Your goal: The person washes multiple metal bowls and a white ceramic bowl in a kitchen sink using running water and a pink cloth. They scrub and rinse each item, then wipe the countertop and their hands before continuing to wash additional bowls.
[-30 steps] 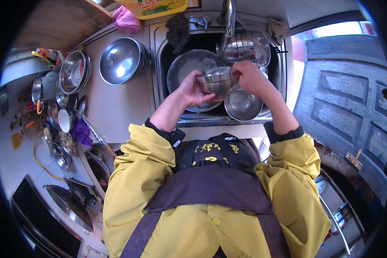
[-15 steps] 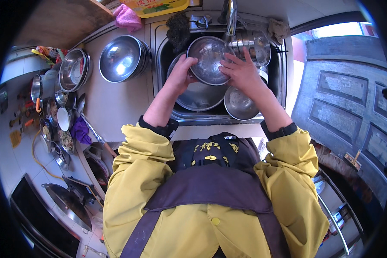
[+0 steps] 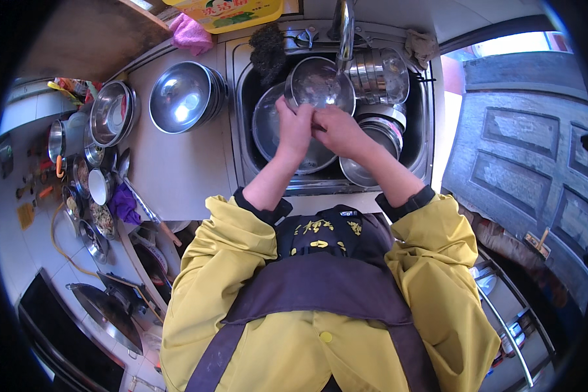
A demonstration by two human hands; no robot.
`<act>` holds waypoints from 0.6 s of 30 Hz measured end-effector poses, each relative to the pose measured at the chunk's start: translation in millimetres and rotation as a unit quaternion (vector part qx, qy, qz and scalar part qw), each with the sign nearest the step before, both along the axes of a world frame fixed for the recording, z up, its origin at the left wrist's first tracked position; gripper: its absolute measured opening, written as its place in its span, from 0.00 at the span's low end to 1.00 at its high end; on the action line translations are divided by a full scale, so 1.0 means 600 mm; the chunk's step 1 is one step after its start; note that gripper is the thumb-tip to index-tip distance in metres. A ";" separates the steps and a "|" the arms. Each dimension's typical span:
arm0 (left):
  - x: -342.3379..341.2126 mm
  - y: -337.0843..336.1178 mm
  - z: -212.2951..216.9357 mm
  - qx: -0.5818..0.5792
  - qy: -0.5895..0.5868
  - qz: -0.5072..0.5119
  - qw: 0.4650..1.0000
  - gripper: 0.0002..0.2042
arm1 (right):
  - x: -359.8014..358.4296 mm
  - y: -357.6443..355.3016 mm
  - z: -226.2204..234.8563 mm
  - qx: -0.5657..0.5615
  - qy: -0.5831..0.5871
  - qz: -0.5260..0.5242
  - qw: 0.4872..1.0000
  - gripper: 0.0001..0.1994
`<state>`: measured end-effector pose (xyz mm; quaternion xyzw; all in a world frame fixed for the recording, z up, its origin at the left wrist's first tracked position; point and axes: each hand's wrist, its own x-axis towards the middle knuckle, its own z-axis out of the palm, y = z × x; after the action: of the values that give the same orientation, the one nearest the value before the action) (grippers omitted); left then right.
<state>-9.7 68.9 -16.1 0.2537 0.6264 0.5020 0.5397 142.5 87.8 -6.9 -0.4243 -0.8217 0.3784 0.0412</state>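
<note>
1. Hands come first: the left hand (image 3: pixel 294 127) and the right hand (image 3: pixel 336 130) are both closed on the near rim of a round shiny steel bowl (image 3: pixel 319 83).
2. Bowl sits just past the fingers, on the far side, tipped up under the steel tap (image 3: pixel 343 29), likely so water can reach inside.
3. Below it, a big steel pan (image 3: pixel 268 127) lies in the steel sink (image 3: pixel 242 104).
4. Stacked steel bowls (image 3: pixel 380 75) stand right; more steel bowls (image 3: pixel 184 97) rest left on the counter.

Silvery steel bowl (image 3: pixel 319 83), pink cloth (image 3: pixel 191 32), yellow sleeves (image 3: pixel 206 261)
</note>
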 end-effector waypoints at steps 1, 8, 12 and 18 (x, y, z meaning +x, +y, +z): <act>-0.001 0.000 0.001 -0.025 0.022 -0.029 0.999 0.22 | 0.000 0.000 0.004 0.005 0.054 0.042 0.998 0.17; -0.011 -0.005 -0.008 -0.042 -0.119 -0.003 0.992 0.22 | 0.015 0.005 -0.023 0.188 0.051 0.067 0.978 0.18; 0.001 -0.017 -0.045 0.001 -0.026 -0.015 1.000 0.21 | 0.006 -0.015 -0.052 0.148 0.017 0.065 0.987 0.19; -0.020 -0.006 -0.049 -0.038 -0.117 -0.019 0.992 0.21 | 0.008 -0.006 -0.020 0.195 0.105 0.032 0.975 0.11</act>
<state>-21.7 65.5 -45.6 0.1844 0.5723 0.4935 0.6284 147.2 84.4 -19.1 -0.3394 -0.8839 0.2542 0.1973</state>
